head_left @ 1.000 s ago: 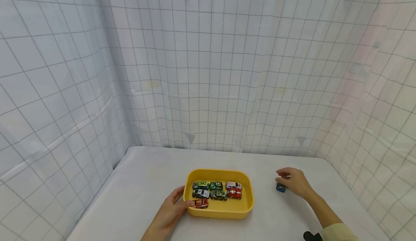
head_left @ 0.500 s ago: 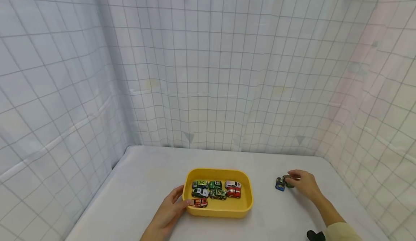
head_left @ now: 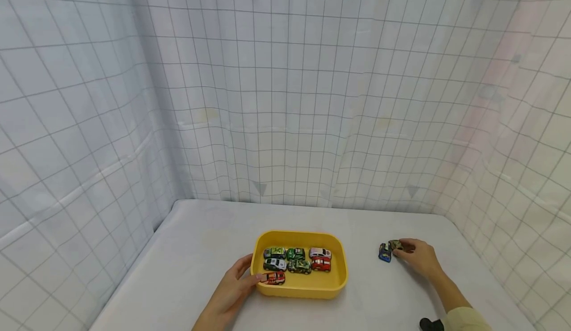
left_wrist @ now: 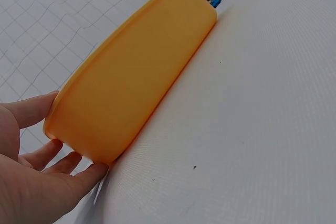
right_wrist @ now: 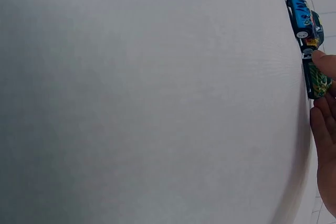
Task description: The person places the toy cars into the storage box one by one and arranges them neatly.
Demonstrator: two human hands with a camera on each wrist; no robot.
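In the head view my left hand (head_left: pixel 236 284) holds the left end of a yellow plastic tub (head_left: pixel 308 293), its thumb over the rim and its fingers against the outer wall. Several small toy cars sit inside the tub, among them a red toy car (head_left: pixel 321 264) and an orange-red one beside my left thumb. On the white cloth to the right, my right hand (head_left: pixel 419 257) pinches a green camouflage toy car (head_left: pixel 395 245) between thumb and fingers. A blue toy car (head_left: pixel 385 252) stands against its left side; the right wrist view shows the two cars touching.
The white table surface (head_left: pixel 200 251) ends at grid-patterned cloth walls (head_left: pixel 285 123) at the back and both sides. A black object (head_left: pixel 431 324) lies by my right sleeve at the lower edge.
My right hand has shifted right and slightly nearer from over the blue toy car, so the camouflage toy car now shows beside it. The left hand and tub have stayed put.
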